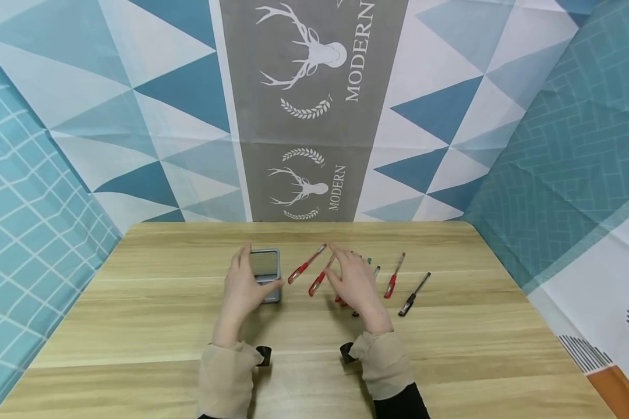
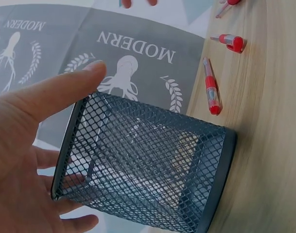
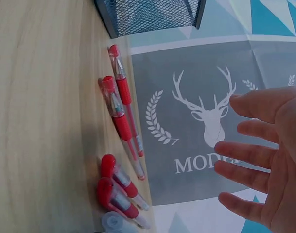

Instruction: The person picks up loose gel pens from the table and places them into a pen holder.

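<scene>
A dark wire-mesh pen holder (image 2: 148, 160) stands upright on the table, its open top showing in the head view. My left hand (image 1: 243, 288) is at its left side, the thumb (image 2: 65, 92) stretched out by the rim and the fingers partly seen through the mesh; firm contact cannot be made out. My right hand (image 1: 355, 282) hovers over a group of gel pens, its fingers spread and holding nothing. Two red pens (image 1: 306, 263) (image 1: 322, 276) lie between the hands. More red pens (image 3: 121, 182) are under the right hand, which hides part of them.
Right of my right hand lie another red pen (image 1: 395, 276) and a black pen (image 1: 414, 295). A clear-capped pen end (image 3: 113, 222) shows in the right wrist view. The wooden table (image 1: 136, 326) meets a patterned cloth backdrop (image 1: 304, 116) at its far edge.
</scene>
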Tool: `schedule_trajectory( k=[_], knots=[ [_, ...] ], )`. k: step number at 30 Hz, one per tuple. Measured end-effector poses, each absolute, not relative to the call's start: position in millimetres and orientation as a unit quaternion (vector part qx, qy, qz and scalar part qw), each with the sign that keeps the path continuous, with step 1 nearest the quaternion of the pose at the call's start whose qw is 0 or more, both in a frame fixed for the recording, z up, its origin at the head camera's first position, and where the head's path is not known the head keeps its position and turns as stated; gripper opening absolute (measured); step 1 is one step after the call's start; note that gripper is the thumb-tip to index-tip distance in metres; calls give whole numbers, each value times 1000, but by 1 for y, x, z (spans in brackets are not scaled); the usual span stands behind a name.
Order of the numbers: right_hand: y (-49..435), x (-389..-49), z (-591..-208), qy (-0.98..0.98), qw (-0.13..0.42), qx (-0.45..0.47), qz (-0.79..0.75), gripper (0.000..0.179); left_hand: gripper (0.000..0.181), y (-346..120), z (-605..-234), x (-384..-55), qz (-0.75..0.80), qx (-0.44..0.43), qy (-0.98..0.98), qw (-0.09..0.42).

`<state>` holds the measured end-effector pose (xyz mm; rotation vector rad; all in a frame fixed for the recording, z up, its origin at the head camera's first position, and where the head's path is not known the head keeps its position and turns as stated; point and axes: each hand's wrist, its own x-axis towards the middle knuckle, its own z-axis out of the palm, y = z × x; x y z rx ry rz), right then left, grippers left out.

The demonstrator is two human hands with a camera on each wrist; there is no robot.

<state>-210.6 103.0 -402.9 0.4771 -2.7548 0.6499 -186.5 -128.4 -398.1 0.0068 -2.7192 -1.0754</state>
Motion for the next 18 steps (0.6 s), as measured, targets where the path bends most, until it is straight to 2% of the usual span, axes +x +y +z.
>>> schedule_trajectory(
  k=[9, 18],
  knots=[
    [98, -213, -410, -955, 88, 171, 227, 52, 108, -135, -402, -189, -401, -3, -913, 81],
    [85, -217, -426, -955, 66, 236, 166, 38, 105, -145, -408, -190, -438, -12, -897, 57]
  ],
)
